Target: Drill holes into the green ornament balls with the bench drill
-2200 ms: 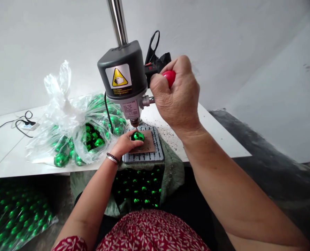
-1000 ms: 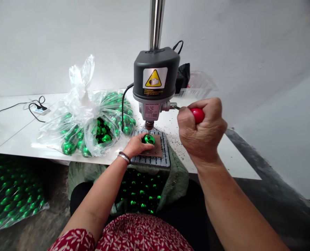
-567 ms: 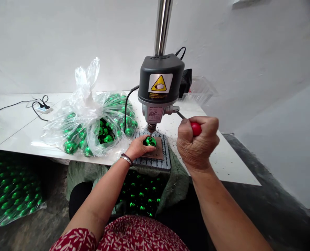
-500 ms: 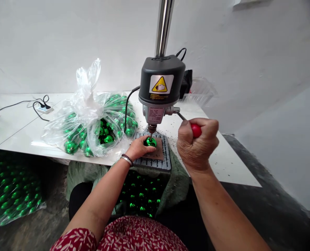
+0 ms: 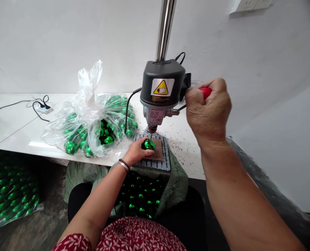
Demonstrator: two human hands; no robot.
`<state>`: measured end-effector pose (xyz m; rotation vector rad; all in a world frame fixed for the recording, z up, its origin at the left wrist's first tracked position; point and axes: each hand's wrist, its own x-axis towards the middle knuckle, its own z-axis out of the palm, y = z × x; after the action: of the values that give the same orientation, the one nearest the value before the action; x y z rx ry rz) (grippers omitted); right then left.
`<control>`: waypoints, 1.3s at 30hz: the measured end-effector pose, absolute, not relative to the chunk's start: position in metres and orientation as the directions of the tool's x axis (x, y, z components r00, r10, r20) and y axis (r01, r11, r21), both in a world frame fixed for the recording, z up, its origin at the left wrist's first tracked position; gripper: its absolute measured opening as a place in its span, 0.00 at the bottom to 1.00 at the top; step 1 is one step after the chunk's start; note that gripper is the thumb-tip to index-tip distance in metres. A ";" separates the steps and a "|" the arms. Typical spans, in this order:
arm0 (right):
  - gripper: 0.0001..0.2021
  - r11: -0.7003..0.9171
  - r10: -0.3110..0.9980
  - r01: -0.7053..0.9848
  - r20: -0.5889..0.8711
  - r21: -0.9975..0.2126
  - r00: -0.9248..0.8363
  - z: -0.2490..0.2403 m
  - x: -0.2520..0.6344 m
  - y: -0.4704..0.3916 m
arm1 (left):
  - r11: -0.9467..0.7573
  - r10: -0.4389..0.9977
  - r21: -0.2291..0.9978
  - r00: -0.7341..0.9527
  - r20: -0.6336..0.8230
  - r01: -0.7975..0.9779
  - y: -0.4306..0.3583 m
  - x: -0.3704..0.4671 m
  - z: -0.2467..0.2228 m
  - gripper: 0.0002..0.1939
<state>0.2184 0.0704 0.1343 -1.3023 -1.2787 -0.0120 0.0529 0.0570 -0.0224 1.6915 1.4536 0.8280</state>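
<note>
My left hand grips a shiny green ball, thumb and fingers around its left side. The ball is over a brown board lying on the ribbed metal base of a bench drill press. Just above the ball hangs the thin drill bit; whether its tip touches the ball I cannot tell. Raised at the right of the machine, my right hand is closed around the red knob of the feed lever.
A clear plastic bag of green balls lies on the white table, left of the drill. Behind it is a power strip. Dark shavings dot the tabletop. More green balls fill a bag at lower left and a sack below the base.
My right hand has swung the red-knobbed lever upward. My left hand has shifted the green ball slightly left and toward me, tilting it. The drill bit now stands higher relative to the ball.
</note>
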 end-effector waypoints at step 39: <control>0.08 0.386 0.603 0.617 0.694 -0.685 0.393 0.131 0.216 0.068 | 0.140 0.990 0.897 0.057 -0.128 -0.419 0.026 -0.030 0.007 0.35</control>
<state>0.2156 0.0678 0.1309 -1.2713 -1.2640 -0.0134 -0.0296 0.0265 0.0075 0.8030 0.9286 1.2647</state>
